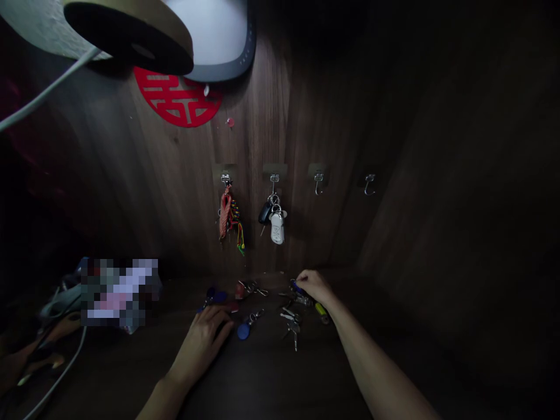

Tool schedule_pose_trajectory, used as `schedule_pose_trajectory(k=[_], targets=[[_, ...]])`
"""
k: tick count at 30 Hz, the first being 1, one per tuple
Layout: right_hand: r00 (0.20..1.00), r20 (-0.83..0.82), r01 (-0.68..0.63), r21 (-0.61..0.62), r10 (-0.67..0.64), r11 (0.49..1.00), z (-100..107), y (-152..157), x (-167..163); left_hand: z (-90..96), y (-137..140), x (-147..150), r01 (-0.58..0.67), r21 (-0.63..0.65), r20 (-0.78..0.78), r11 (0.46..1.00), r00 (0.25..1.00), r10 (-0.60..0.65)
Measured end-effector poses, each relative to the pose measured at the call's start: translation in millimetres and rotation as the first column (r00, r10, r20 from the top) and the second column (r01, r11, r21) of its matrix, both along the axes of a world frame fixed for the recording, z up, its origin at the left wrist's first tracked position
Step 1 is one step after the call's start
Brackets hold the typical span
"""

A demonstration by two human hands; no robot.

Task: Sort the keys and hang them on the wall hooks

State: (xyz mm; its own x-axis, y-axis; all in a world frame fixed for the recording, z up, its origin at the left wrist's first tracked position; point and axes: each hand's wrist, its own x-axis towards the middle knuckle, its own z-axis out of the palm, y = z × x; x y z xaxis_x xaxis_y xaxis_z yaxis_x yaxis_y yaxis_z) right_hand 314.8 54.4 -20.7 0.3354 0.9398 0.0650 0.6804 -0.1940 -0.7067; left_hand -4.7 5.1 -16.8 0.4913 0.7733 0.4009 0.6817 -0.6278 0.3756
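Observation:
My right hand (pixel 314 286) is closed, its fingers pinching a small blue key tag (pixel 296 287) at the back of the dark wooden surface. Close under it lies a cluster of metal keys (pixel 291 318), with a yellow-green key fob (pixel 322 312) beside my wrist. My left hand (pixel 209 324) rests palm down with its fingers extended, close to blue tags (pixel 217 296) and a red tag (pixel 233 306). Between the hands are a round blue key fob (pixel 244 331) on a ring and a reddish-brown fob (pixel 240 290) with metal clips.
Several metal hooks line the wooden back wall; one bears braided cords (pixel 225 216), another car keys (pixel 277 226). Bare hooks (pixel 318 184) are farther right. A lamp-like round object (pixel 131 35), a cap (pixel 214 35) and a red paper cutout (pixel 179 102) are above. Cables and a blurred package (pixel 120 297) lie left.

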Motion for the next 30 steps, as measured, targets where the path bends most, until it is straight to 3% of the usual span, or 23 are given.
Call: schedule_pose_trajectory(k=[4, 8, 14, 19, 25, 30], targets=[[0.977, -0.209, -0.01, 0.135, 0.039, 0.991, -3, -9, 0, -1.2, 0, 0, 0.005, -0.003, 0.005, 1.0, 1.0, -0.005], [0.903, -0.428, 0.071, 0.247, 0.043, 0.966, -3, -18, 7, -5.1, 3, 0, 0.016, 0.002, 0.014, 1.0, 1.0, -0.016], [0.755, -0.656, 0.25, 0.296, 0.006, 0.922, -7, -22, 20, -8.5, 4, 0, -0.022, -0.003, -0.009, 1.0, 1.0, 0.022], [0.657, -0.754, 0.379, 0.331, 0.001, 0.864, -2, -22, 23, -8.9, 4, 0, -0.023, 0.024, -0.009, 0.999, 1.0, 0.023], [0.623, -0.782, 0.501, 0.411, 0.013, 0.762, 23, -25, 36, -21.4, 13, -3, -0.005, 0.084, 0.021, 0.996, 1.0, 0.003], [0.647, -0.762, 0.561, 0.486, 0.011, 0.67, 65, -26, 62, -26.9, 18, -5, -0.009, 0.09, -0.013, 0.996, 1.0, 0.01]])
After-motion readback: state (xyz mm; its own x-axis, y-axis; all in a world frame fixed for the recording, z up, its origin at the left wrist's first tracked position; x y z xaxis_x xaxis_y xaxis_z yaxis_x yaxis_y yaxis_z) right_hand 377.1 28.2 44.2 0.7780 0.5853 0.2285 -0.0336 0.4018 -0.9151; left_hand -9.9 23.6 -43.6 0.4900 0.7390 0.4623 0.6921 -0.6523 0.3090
